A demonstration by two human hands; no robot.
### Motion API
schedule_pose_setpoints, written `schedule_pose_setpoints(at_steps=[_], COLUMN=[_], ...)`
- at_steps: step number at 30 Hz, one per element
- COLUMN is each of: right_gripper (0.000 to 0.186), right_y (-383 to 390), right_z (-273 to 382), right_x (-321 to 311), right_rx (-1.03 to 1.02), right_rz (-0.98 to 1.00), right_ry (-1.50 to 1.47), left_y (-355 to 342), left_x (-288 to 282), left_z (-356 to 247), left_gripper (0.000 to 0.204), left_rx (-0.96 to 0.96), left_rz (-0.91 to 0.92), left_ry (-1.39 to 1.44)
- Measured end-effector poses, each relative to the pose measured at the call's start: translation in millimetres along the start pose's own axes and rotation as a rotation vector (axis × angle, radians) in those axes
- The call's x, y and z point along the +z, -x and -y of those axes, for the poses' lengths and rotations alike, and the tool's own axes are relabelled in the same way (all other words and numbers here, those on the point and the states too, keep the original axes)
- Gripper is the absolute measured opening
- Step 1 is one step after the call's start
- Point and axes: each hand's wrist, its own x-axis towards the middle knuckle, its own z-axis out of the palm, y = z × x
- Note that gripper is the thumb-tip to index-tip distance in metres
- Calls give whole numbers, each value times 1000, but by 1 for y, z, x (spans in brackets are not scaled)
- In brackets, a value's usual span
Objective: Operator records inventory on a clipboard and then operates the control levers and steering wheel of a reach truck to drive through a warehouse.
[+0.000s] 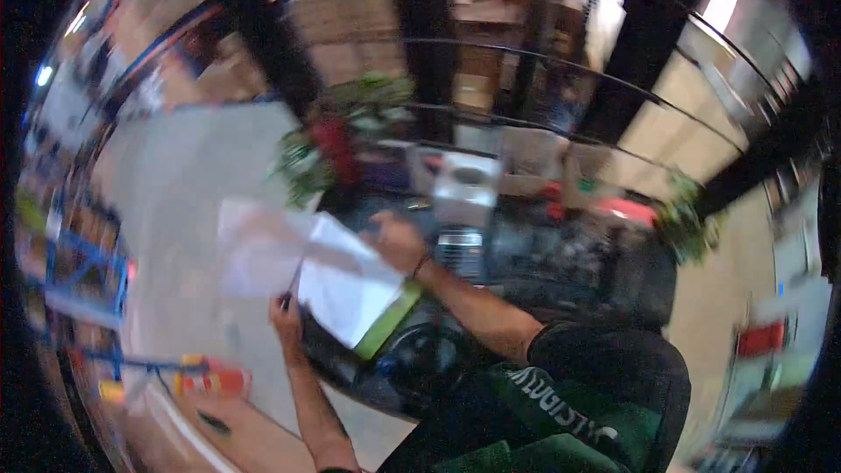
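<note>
My left hand (285, 311) grips the edge of a white paper sheet (245, 254), which is smeared by motion over the grey floor. Beside it, a stack of white papers (346, 285) with a green folder (385, 326) under it lies at the dark desk's near left part. My right hand (399, 243) is above the upper right of the papers, its fingers too blurred to read. Just right of that hand is a grey keypad device (460, 254) on the dark desk (569, 271).
A white box-like item (464, 188), red objects (622, 208) and leafy plants (688, 223) line the desk's back. Beyond are black posts and bars (425, 52) with cartons behind. Blue racking (83, 271) and a red-and-yellow item (215, 381) are at left, past the floor (175, 175).
</note>
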Motion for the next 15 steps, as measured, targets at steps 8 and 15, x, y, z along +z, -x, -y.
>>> schedule_pose_setpoints(at_steps=[8,15], right_gripper=[27,54], right_y=[159,257], right_z=[55,-170], right_x=[-370,-478], right_rx=[-191,487], right_rz=[-561,-351], right_ry=[-228,390], left_y=[106,180], left_x=[33,98], left_z=[-200,-297], left_gripper=[38,24], left_rx=[150,-61], left_rz=[129,128], left_ry=[-11,-129])
